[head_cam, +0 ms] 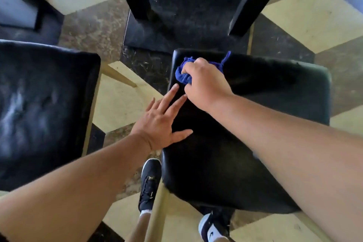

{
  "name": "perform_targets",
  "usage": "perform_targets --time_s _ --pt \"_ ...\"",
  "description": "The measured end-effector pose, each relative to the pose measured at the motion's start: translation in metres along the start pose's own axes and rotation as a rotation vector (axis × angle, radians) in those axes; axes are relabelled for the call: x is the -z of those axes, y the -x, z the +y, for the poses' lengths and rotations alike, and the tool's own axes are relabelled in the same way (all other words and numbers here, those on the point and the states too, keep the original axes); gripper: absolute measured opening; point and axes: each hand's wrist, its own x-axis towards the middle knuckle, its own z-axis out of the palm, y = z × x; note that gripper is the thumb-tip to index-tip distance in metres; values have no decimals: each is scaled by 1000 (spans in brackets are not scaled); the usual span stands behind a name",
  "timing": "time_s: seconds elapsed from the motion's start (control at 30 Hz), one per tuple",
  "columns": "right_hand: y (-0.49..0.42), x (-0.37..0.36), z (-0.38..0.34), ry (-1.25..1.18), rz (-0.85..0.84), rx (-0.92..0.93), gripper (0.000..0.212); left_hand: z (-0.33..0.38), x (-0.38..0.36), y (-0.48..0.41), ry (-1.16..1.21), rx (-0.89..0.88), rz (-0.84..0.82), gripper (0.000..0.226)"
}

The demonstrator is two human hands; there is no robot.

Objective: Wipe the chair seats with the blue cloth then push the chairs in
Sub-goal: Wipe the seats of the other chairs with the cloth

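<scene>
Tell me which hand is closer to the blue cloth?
Right. The right hand grips the blue cloth; the left hand rests on the chair seat just beside it, fingers straight.

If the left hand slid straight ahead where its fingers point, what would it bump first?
Probably the right hand, which grips the blue cloth; the fingertips of the left hand lie very close to it.

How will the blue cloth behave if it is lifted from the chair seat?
Probably floppy: the blue cloth is bunched in the right hand, with a loose strand sticking out. Likely light, since one hand holds it.
</scene>
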Motion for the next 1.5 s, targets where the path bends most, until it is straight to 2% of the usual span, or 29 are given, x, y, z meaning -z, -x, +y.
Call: perform_targets --time_s 0.13,0.3,0.47,0.53,0.6,0.7,0.8,0.93,1.0,1.1,1.2,1.23,1.3,1.37,1.43,1.5 --pt "94 -12 12 -71 -190 21 26 1 4 -2 -60 7 -39 107" --pt "173 -22 24 2 -475 289 33 7 11 -4 -176 48 -108 106" --pt "143 0 45 173 -458 622 29 18 31 -11 -368 5 -83 106" --pt "108 20 67 275 -355 539 26 26 36 -22 -361 -98 -18 94" --pt "67 51 97 315 -123 296 20 39 36 -38 -341 -183 25 82" --pt "14 97 141 454 69 50 19 69 27 -67 -367 -134 -8 82" --pt "-10 120 166 489 101 -60 22 92 8 -82 -422 12 8 85" --pt "19 101 162 330 80 -55 22 93 -8 -85 -433 30 102 89" --pt "61 77 152 257 -14 45 23 89 -12 -86 -417 28 133 91" --pt "153 49 139 144 -244 264 14 90 -13 -86 -416 33 145 92" --pt "221 38 132 156 -501 437 24 90 -11 -86 -437 38 135 93" --pt "225 38 135 158 -540 482 26 91 -10 -86 -439 40 132 93" --pt "208 48 146 209 -520 590 17 90 -12 -86 -438 39 140 93" --pt "172 61 161 285 -400 606 5 88 -14 -86 -431 35 156 94" --pt "121 82 186 381 -201 477 13 87 -15 -85 -429 35 158 94" --pt "72 108 212 455 -22 258 22 86 -15 -85 -424 33 153 94"
